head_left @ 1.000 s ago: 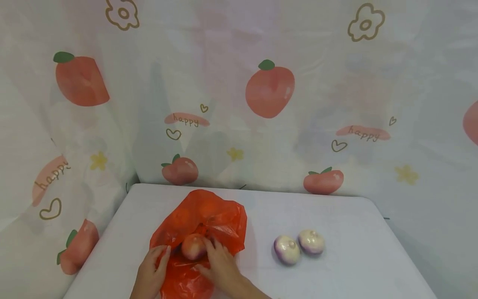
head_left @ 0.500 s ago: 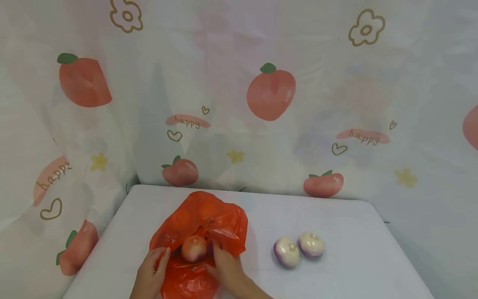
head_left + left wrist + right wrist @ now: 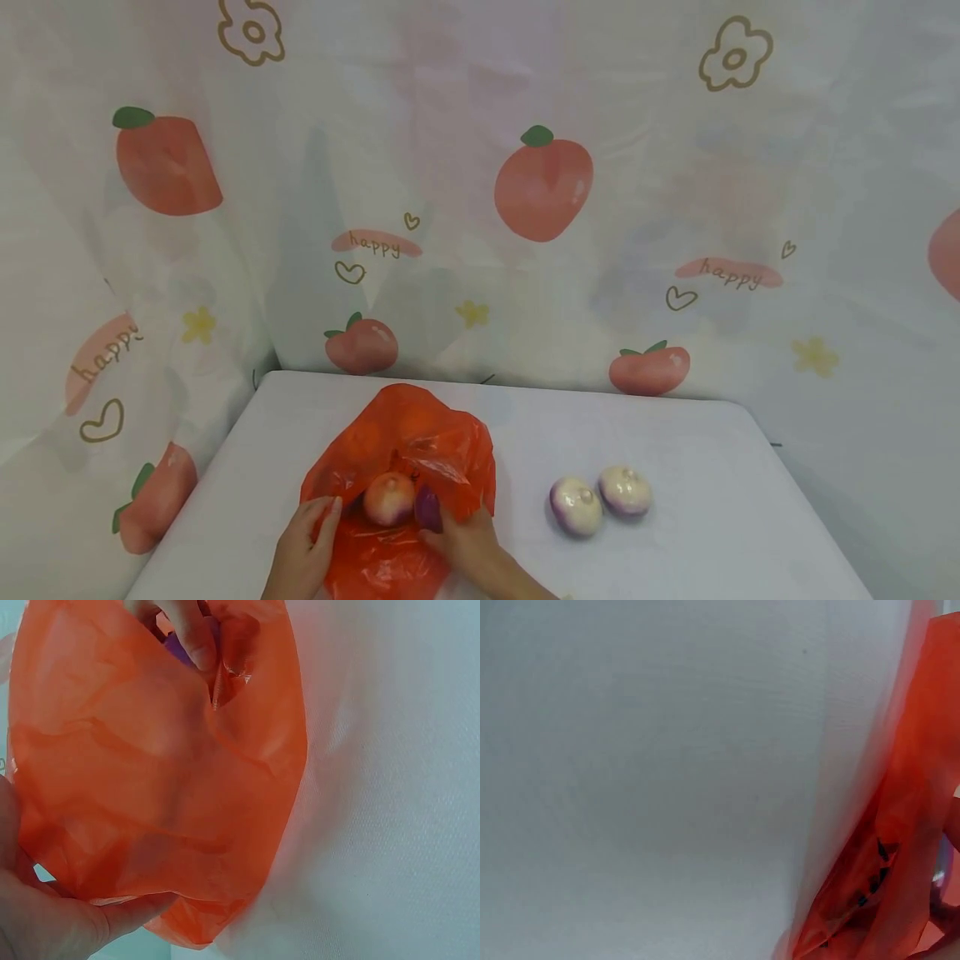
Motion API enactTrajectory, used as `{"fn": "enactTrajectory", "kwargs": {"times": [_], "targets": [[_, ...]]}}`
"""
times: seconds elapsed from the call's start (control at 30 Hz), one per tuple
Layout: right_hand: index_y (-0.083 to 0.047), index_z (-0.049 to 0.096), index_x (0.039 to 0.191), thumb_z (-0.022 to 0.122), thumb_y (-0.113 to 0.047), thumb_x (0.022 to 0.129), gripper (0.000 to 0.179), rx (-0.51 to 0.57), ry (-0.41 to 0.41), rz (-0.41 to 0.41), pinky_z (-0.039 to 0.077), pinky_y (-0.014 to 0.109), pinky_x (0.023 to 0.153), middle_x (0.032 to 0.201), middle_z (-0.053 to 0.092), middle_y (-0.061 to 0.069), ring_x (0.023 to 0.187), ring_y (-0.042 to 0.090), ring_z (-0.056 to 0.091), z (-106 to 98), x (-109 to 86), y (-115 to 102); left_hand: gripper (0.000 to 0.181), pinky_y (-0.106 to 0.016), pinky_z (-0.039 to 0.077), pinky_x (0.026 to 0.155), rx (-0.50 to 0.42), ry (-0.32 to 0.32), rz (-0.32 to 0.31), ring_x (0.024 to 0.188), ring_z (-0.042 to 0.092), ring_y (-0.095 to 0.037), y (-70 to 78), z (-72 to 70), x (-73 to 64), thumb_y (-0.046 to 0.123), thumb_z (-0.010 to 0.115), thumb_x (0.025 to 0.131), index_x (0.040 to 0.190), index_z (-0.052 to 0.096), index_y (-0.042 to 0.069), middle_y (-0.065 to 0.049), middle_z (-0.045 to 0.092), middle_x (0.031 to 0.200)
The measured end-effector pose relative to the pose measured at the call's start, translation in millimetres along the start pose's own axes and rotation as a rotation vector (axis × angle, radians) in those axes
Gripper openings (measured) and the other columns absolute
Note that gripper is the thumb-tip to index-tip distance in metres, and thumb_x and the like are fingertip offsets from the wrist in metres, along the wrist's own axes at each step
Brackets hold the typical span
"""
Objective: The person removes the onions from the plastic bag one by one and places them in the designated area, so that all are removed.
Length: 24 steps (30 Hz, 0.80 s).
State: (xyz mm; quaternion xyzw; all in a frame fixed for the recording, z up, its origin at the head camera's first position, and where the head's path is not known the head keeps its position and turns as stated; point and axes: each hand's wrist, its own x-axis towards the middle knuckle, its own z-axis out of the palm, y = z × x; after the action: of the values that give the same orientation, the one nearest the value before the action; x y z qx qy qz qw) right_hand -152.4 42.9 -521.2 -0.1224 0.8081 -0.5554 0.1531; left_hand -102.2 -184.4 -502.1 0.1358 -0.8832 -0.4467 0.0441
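Observation:
A red plastic bag lies with its mouth spread toward me on the left half of the table. My left hand pinches the left edge of its mouth; in the left wrist view the thumb lies along the plastic. At the opening sits a round turnip, pale with a purple underside, tinted by the bag. Just right of it, my right hand holds a second turnip, its purple side showing beyond the fingers. Orange round shapes show through the bag's far part.
Two more white-and-purple turnips, a nearer one and a farther one, lie side by side on the white table to the right of the bag. A fruit-printed cloth hangs behind the table and along its left side.
My right hand has drawn slightly right and toward me from the middle turnip, and the purple turnip in its fingers now shows. The left hand keeps its grip on the bag.

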Motion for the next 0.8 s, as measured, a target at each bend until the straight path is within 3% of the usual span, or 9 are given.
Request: {"fn": "enactTrajectory", "kwargs": {"times": [0.1,0.3,0.6,0.8], "targets": [[-0.03,0.038,0.132,0.072,-0.024,0.084,0.059,0.048,-0.014,0.039,0.033,0.054,0.101,0.129,0.043,-0.005,0.114,0.018,0.044,-1.2,0.1,0.1,0.058,-0.054,0.044,0.09,-0.005,0.0,0.001,0.104,0.053,-0.033,-0.5,0.3,-0.2,0.048,0.04,0.098,0.12,0.058,-0.002,-0.016,0.055,0.115],[-0.029,0.042,0.132,0.077,-0.023,0.08,0.063,-0.024,-0.019,0.096,0.043,0.049,0.093,0.125,0.047,-0.003,0.103,0.016,0.05,-3.5,-0.3,-1.3,0.055,-0.054,0.043,0.09,0.002,0.001,0.012,0.104,0.053,-0.033,-0.7,1.1,-0.1,0.045,0.042,0.099,0.12,0.058,-0.003,-0.016,0.055,0.115],[-0.024,0.039,0.135,0.082,-0.022,0.074,0.074,-0.461,0.053,-0.095,0.041,0.045,0.097,0.129,0.044,-0.006,0.112,0.016,0.044,-0.4,4.3,-8.6,0.063,-0.054,0.045,0.089,-0.007,-0.009,-0.002,0.103,0.052,-0.033,1.5,1.6,-1.0,0.052,0.039,0.097,0.121,0.057,-0.003,-0.016,0.054,0.116],[-0.018,0.044,0.132,0.08,-0.026,0.077,0.067,-0.441,0.015,-0.122,0.045,0.042,0.093,0.122,0.051,-0.008,0.104,0.013,0.05,-1.5,3.8,-11.8,0.063,-0.054,0.043,0.09,-0.003,-0.005,0.009,0.105,0.052,-0.033,0.3,1.7,-0.8,0.053,0.039,0.097,0.121,0.058,-0.003,-0.016,0.054,0.117]]}}
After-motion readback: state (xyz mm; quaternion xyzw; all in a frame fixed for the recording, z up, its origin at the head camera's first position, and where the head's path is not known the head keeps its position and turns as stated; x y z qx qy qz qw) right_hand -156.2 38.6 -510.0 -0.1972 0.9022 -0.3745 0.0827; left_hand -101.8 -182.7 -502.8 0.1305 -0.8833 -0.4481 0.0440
